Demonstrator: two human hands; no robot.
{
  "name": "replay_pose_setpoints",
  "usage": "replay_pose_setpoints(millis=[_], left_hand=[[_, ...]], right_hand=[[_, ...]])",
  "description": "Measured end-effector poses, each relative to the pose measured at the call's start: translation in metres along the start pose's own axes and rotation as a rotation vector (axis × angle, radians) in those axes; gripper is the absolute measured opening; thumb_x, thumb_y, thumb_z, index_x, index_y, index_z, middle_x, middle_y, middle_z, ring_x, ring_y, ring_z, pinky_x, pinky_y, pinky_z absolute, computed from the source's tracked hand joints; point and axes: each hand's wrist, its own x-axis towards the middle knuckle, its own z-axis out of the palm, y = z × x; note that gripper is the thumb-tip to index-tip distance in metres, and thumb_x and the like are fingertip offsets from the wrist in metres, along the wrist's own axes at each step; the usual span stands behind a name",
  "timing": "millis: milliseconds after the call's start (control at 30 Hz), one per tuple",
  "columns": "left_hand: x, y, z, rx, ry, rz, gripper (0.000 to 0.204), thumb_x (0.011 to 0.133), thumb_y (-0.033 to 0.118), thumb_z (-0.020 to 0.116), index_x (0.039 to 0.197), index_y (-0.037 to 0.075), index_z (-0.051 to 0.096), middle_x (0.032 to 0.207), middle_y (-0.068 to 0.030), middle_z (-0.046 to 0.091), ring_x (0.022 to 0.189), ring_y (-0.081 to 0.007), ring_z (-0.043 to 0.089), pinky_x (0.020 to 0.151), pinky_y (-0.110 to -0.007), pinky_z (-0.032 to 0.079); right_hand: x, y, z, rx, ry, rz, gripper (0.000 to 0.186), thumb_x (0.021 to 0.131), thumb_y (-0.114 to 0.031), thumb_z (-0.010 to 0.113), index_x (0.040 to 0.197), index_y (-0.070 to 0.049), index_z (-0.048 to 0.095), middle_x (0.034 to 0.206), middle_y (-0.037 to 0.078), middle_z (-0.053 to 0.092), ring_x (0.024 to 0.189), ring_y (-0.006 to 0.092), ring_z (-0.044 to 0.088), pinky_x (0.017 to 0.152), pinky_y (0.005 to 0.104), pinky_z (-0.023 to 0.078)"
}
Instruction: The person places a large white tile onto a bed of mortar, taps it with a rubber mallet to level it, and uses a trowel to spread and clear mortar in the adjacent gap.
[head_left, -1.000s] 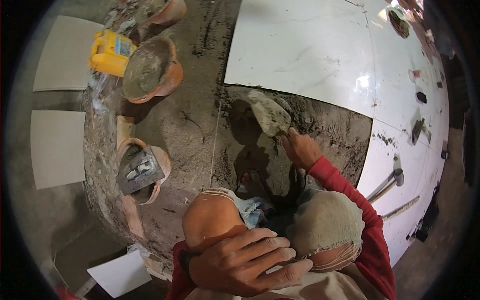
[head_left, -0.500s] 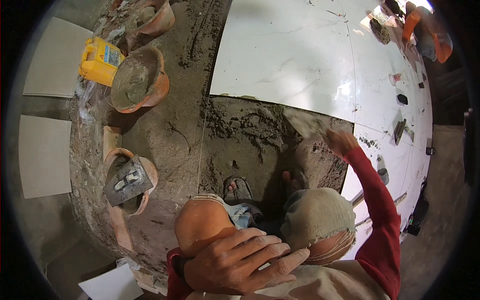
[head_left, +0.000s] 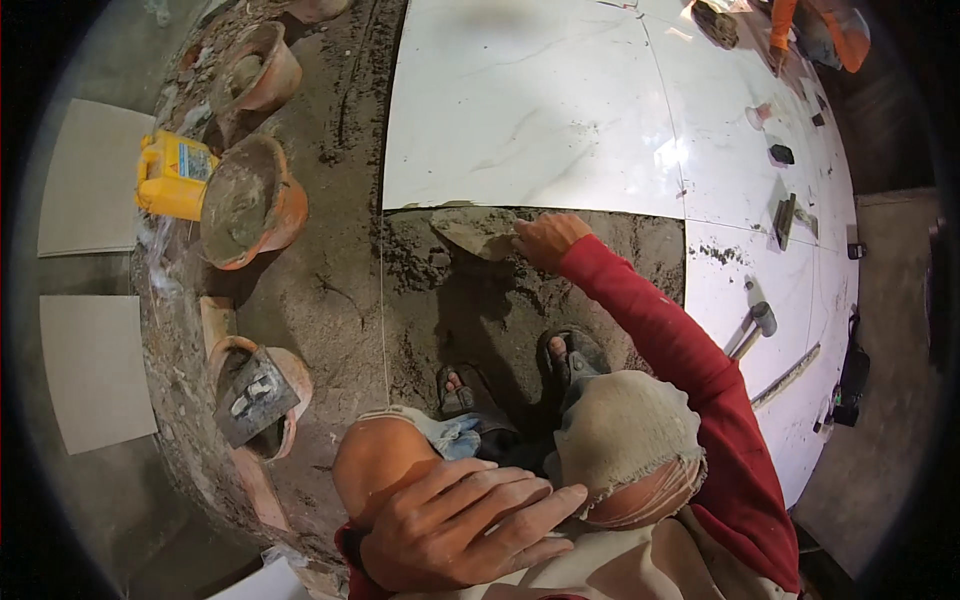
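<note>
My right hand [head_left: 551,241] is closed round the handle of a trowel [head_left: 468,236]. The trowel's blade, smeared with mortar, points left and lies against the grey mortar bed [head_left: 455,300], just below the near edge of a large white marbled tile [head_left: 530,110]. Dark clumps of mortar sit beside the blade's left end. My left hand [head_left: 465,525] rests over my left knee, its fingers stretched out and holding nothing. Both my sandaled feet stand on the mortar between my hands.
At left are mortar-filled buckets [head_left: 287,215], a yellow jug [head_left: 172,178], and a flat steel trowel [head_left: 257,398] lying across another bucket. A mallet [head_left: 762,319] and a float [head_left: 784,222] lie on tiles at right. Another person's orange sleeve [head_left: 850,38] shows far right. A string [head_left: 383,320] crosses the mortar.
My right hand has carried the trowel leftward along the tile's near edge, and its blade has swung to point left. My left hand stays over the knee. The whole view has shifted slightly.
</note>
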Motion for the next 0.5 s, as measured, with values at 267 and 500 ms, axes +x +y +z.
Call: replay_pose_setpoints(millis=[267,500], left_hand=[[0.013,0.0,-0.006,0.012,-0.009,0.038,0.053,0.081,0.047,0.082,0.121,0.014,0.07,0.093,0.0032,0.075,0.083,-0.0107,0.073,0.077,-0.025,0.052],[0.018,-0.005,-0.005,-0.021,-0.06,0.028,0.048,0.086,0.043,0.079,0.121,0.012,0.069,0.096,-0.0005,0.074,0.085,-0.0148,0.072,0.075,-0.029,0.056]], right_hand=[[-0.154,0.141,0.05,0.07,0.152,0.222,0.029,0.104,-0.039,0.05,0.102,-0.011,0.057,0.059,0.018,0.06,0.053,0.0402,0.063,0.047,0.0516,0.049],[-0.277,0.125,0.089,0.345,0.221,0.716,0.036,0.097,-0.034,0.063,0.086,0.0,0.057,0.074,0.027,0.064,0.075,0.0506,0.064,0.063,0.0562,0.05]])
